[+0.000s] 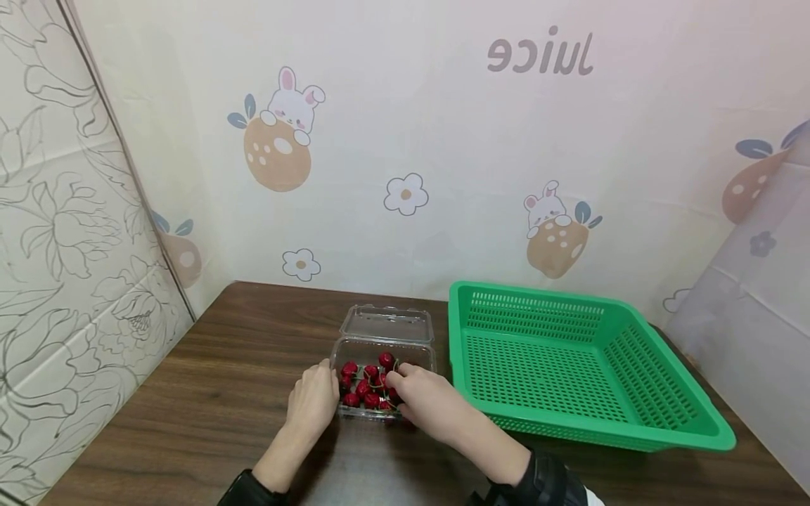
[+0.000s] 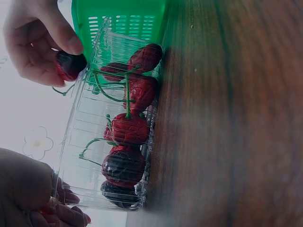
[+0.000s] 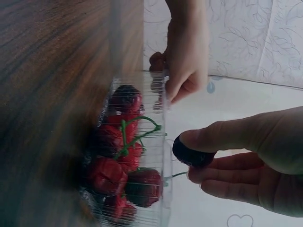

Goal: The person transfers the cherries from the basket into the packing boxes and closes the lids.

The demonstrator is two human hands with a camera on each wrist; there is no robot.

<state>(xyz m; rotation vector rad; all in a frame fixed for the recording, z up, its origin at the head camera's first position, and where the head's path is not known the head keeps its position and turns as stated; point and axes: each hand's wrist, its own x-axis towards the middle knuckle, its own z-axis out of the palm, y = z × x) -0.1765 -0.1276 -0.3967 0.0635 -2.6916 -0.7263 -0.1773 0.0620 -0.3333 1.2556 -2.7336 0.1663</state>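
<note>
A clear plastic box (image 1: 354, 412) stands on the table with its lid (image 1: 387, 325) folded back. Inside lie several red cherries (image 1: 363, 388) with green stems. At the box's left end, my left hand (image 1: 314, 397) grips the rim between thumb and fingers. My right hand (image 1: 427, 402) is over the box's right side. In the right wrist view it pinches one dark red cherry (image 3: 193, 153) between thumb and fingers, at rim height, its stem hanging toward the box. The left wrist view shows this same cherry (image 2: 70, 65) right at the rim.
To the right of the box sits a large green plastic basket (image 1: 538, 372) with perforated sides and nothing inside. The brown wooden table (image 1: 266, 351) extends to the left of the box. Behind it hangs a patterned sheet (image 1: 354, 126).
</note>
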